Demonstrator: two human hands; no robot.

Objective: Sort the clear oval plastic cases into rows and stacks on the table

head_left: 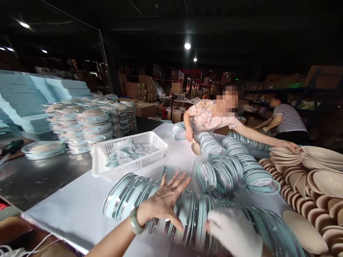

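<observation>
My left hand (167,201), with a green bangle (136,221) at the wrist, is spread flat over a long row of clear lids (122,196) with light blue rims, stood on edge. It holds nothing; whether the palm touches the lids I cannot tell. Farther right, my right hand (233,230) in a white glove is over the same row, its fingers smeared by motion. Just beyond my left hand a flat clear packet (169,171) lies on the white table cover. More rows of blue-rimmed lids (225,173) lie past my hands.
A white plastic basket (131,171) holds several small packets. Beige plates (305,242) crowd the right side. Across the table a co-worker (203,117) reaches one hand onto the plates; another person (289,119) stands behind. Stacked lidded plates (93,125) and light blue blocks (21,96) stand left.
</observation>
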